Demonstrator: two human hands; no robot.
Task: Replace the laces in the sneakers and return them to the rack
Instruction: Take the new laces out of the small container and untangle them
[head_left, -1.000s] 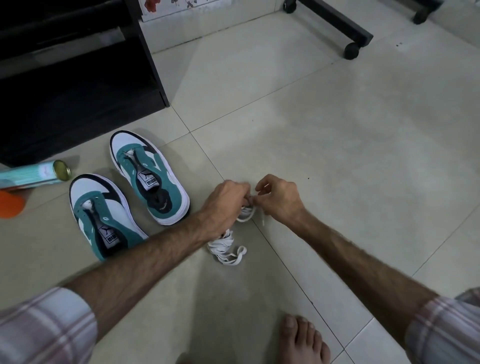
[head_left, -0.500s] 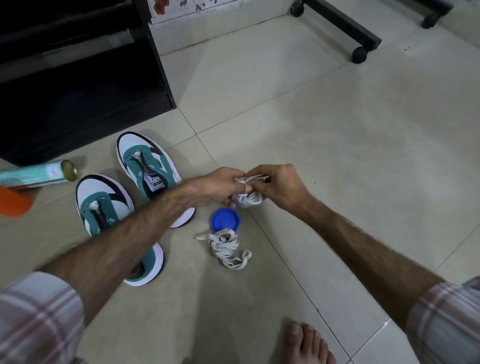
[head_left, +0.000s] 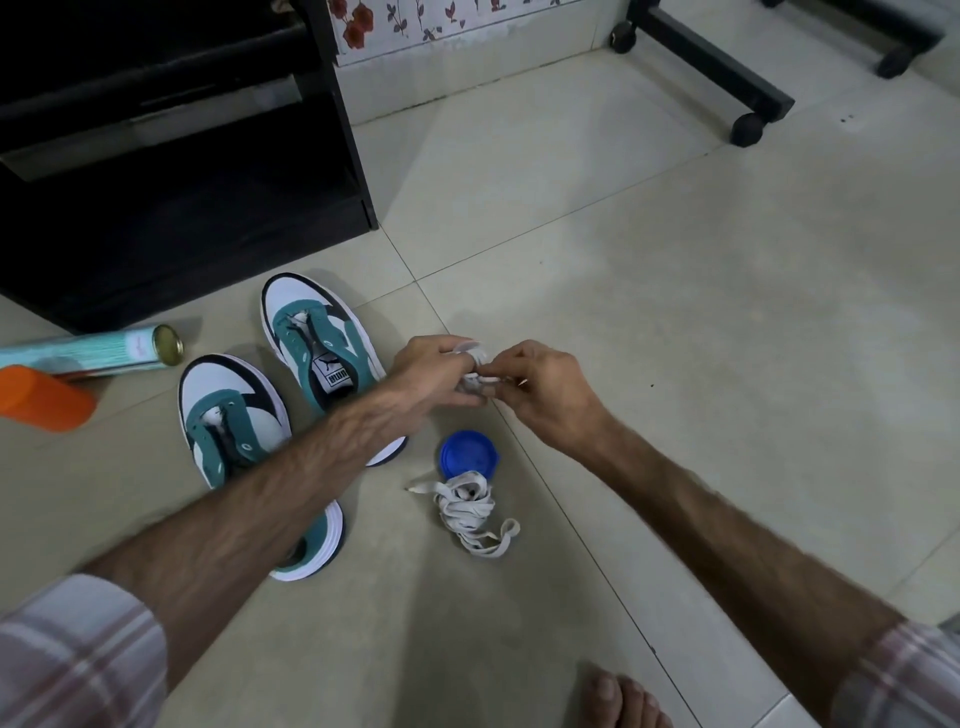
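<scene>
Both hands meet above the tiled floor (head_left: 675, 312), working one bundled white lace (head_left: 475, 371) between them. The left hand (head_left: 434, 371) curls its fingers round the bundle, and the right hand (head_left: 540, 387) pinches its near edge with thumb and forefinger. A second bundled lace (head_left: 472, 512) lies on the floor below them, touching a blue cap (head_left: 467, 454). Two unlaced green-and-white sneakers (head_left: 317, 343) sit side by side to the left, near the black rack (head_left: 182, 182), partly crossed by the left forearm.
</scene>
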